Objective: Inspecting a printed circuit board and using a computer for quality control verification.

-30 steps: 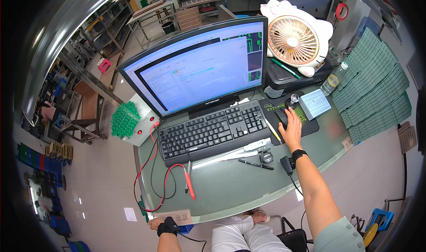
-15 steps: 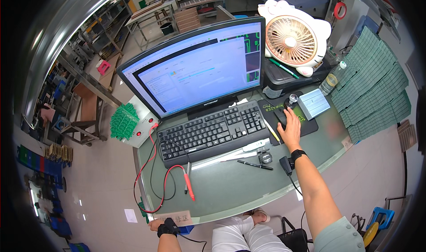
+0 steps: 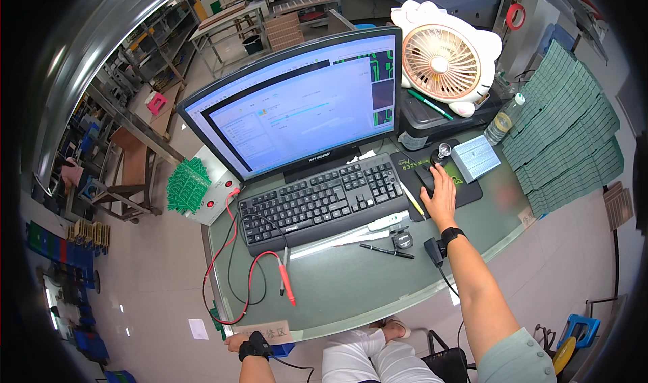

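Observation:
My right hand [image 3: 442, 199] rests over a black computer mouse [image 3: 425, 178] on a dark mouse pad [image 3: 467, 195], fingers bent over it. Down at the desk's near-left corner is my left hand [image 3: 236, 342], close to the edge; its fingers are mostly hidden, so I cannot tell their grip. A black keyboard [image 3: 324, 204] lies left of the mouse pad. Behind it stands a lit monitor [image 3: 304, 113] showing a window with a bar. Beside the mouse are a small clear-topped loupe [image 3: 442, 152] and a light blue box [image 3: 476, 157]. Each wrist wears a black strap with a cable.
Red and black test probes [image 3: 287, 285] with looped leads lie at front left. A black pen [image 3: 386, 251] and a yellow pen [image 3: 413, 201] lie near the keyboard. A white fan [image 3: 442, 59], a bottle [image 3: 503, 121] and stacked green boards [image 3: 560, 126] stand right; more green boards [image 3: 189, 186] sit left.
The view has shifted very slightly. Both hands keep their places, the right one still on the mouse.

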Action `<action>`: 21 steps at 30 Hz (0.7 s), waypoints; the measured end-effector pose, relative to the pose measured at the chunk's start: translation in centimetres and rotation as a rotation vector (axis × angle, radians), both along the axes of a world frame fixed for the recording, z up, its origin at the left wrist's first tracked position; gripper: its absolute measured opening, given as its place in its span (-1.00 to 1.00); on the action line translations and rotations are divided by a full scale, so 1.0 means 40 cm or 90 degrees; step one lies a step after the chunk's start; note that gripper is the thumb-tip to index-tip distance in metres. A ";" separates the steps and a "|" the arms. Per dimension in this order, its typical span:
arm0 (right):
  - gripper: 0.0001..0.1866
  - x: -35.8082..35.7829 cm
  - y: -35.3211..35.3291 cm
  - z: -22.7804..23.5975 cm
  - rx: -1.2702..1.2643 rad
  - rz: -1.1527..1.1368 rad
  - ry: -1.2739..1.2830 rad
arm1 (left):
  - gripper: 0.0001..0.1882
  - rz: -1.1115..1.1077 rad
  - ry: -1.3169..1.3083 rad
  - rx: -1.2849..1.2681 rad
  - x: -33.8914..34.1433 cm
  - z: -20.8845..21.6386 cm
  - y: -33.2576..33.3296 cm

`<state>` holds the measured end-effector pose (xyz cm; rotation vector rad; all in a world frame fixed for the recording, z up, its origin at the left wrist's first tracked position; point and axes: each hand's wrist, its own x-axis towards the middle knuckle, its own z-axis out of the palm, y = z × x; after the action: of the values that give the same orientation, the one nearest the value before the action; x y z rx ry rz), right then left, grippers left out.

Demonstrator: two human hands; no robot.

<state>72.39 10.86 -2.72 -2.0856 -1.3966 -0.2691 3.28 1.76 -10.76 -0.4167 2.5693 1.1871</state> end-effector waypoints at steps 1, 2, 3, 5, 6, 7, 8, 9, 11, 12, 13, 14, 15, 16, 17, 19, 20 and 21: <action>-0.30 0.000 0.001 0.000 0.001 0.000 0.003 | -0.46 0.000 0.000 0.000 0.000 0.001 -0.001; -0.30 -0.001 0.001 0.000 0.002 0.000 0.003 | -0.46 0.004 0.002 0.005 0.000 0.002 -0.001; -0.30 -0.002 0.001 0.000 0.001 -0.001 0.003 | -0.45 0.008 0.003 0.009 0.001 0.004 -0.001; -0.31 -0.004 0.001 0.001 0.001 -0.001 0.003 | -0.44 0.015 0.007 0.017 0.002 0.008 -0.002; -0.30 -0.004 -0.001 0.003 -0.003 -0.001 -0.001 | -0.44 0.018 0.008 0.020 0.007 0.012 -0.001; -0.30 -0.004 -0.002 0.004 -0.007 -0.001 -0.005 | -0.44 0.018 0.008 0.020 0.012 0.016 -0.001; -0.30 -0.004 -0.003 0.004 -0.007 -0.001 -0.006 | -0.42 -0.029 0.007 -0.026 0.019 0.021 -0.003; -0.30 -0.003 -0.003 0.004 -0.008 -0.002 -0.007 | -0.40 -0.075 0.007 -0.071 0.027 0.028 -0.002; -0.30 0.000 -0.005 0.005 -0.008 -0.003 -0.009 | -0.41 -0.031 0.013 -0.032 0.039 0.038 0.008; -0.30 -0.001 -0.005 0.006 -0.008 -0.002 -0.008 | -0.43 0.016 0.021 0.007 0.040 0.042 0.010; -0.30 -0.002 -0.004 0.007 -0.008 -0.002 -0.007 | -0.43 0.017 0.021 0.008 0.038 0.041 0.009; -0.30 -0.002 -0.004 0.008 -0.008 -0.002 -0.007 | -0.44 0.013 0.020 0.014 0.035 0.036 0.008; -0.30 -0.003 -0.004 0.008 -0.005 0.000 -0.006 | -0.45 0.010 0.020 0.022 0.030 0.031 0.007; -0.30 -0.003 -0.003 0.008 -0.003 0.001 -0.005 | -0.46 0.010 0.019 0.013 0.027 0.027 0.009; -0.30 -0.003 -0.003 0.008 -0.003 0.001 -0.006 | -0.47 0.007 0.018 0.005 0.021 0.019 0.010; -0.29 -0.002 -0.004 0.007 -0.003 0.000 -0.009 | -0.49 -0.008 0.011 -0.015 0.009 0.006 0.007; -0.29 -0.002 -0.004 0.006 -0.003 0.000 -0.009 | -0.51 -0.016 0.009 -0.026 0.002 -0.002 0.007; -0.30 -0.004 -0.002 0.003 -0.002 -0.002 -0.007 | -0.52 -0.027 0.008 -0.037 -0.013 -0.011 0.003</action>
<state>72.24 10.79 -2.59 -2.0923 -1.4016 -0.2804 2.75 1.90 -11.22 -0.3677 2.6148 1.1065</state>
